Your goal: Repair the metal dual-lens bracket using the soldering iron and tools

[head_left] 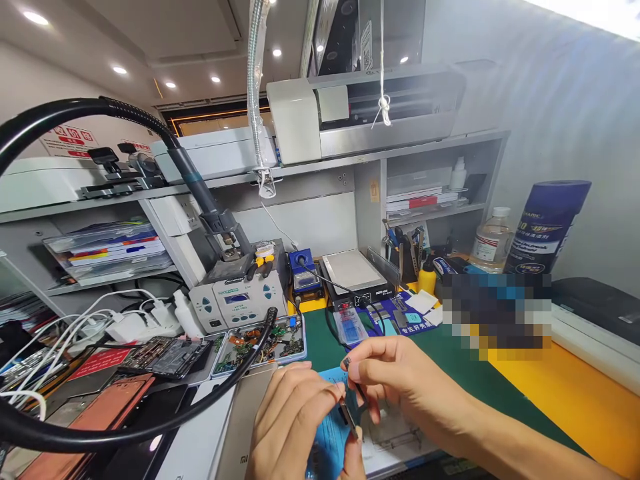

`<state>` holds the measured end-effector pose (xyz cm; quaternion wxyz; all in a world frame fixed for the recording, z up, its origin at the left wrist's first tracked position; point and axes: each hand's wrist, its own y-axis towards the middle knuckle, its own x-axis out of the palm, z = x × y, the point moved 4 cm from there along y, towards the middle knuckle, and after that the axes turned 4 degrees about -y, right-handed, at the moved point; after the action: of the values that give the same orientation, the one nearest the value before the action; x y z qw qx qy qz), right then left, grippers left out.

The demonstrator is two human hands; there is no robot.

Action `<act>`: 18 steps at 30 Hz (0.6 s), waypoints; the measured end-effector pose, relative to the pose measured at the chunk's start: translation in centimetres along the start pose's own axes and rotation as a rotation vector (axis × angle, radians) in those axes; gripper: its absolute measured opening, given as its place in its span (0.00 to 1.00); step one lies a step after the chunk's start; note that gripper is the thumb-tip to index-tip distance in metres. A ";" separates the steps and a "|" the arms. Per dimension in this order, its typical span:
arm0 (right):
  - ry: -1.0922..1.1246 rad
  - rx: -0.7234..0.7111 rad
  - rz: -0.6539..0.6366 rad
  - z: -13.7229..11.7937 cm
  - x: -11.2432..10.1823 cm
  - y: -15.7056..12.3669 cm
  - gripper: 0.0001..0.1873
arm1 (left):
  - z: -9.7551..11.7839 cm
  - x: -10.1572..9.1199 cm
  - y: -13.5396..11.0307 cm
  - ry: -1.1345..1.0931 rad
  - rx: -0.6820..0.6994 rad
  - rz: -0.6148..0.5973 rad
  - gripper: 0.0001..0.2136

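My left hand (290,420) is closed, pinching a small thin dark part (349,419) between thumb and fingertips. Close beside it, my right hand (400,377) grips a narrow dark strip (361,395) with thumb and forefinger. The two held pieces are too small to name, and I cannot tell whether they are joined. Below the hands lie a light blue sheet (327,437) and a white surface with a faint drawing (400,437). A grey phone back cover (245,413) is partly hidden by the left hand.
A black hose (200,427) curves across the left foreground. Behind the hands are a tray of small circuit parts (260,347), a soldering station (237,300) and a flat heating plate (353,270). Phone parts (165,357) lie left; a spray can (547,227) stands right.
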<state>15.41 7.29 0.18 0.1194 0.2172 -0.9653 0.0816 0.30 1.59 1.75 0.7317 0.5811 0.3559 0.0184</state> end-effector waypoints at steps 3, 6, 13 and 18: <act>-0.019 0.012 0.022 0.1 0.0 0.0 0.07 | 0.0 0.0 -0.1 0.007 -0.002 -0.008 0.18; -0.031 0.011 0.035 0.0 0.0 0.1 0.08 | -0.1 0.1 -0.1 0.015 0.011 -0.020 0.18; -0.020 0.001 0.017 -0.3 0.0 0.0 0.09 | -0.3 0.1 -0.1 0.026 0.029 -0.032 0.19; -0.003 -0.004 -0.002 -0.3 0.2 -0.1 0.08 | -0.2 0.0 0.1 0.023 0.019 -0.027 0.17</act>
<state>15.34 7.22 0.53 0.1182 0.2180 -0.9655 0.0794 0.21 1.75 1.79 0.7221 0.5830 0.3722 0.0117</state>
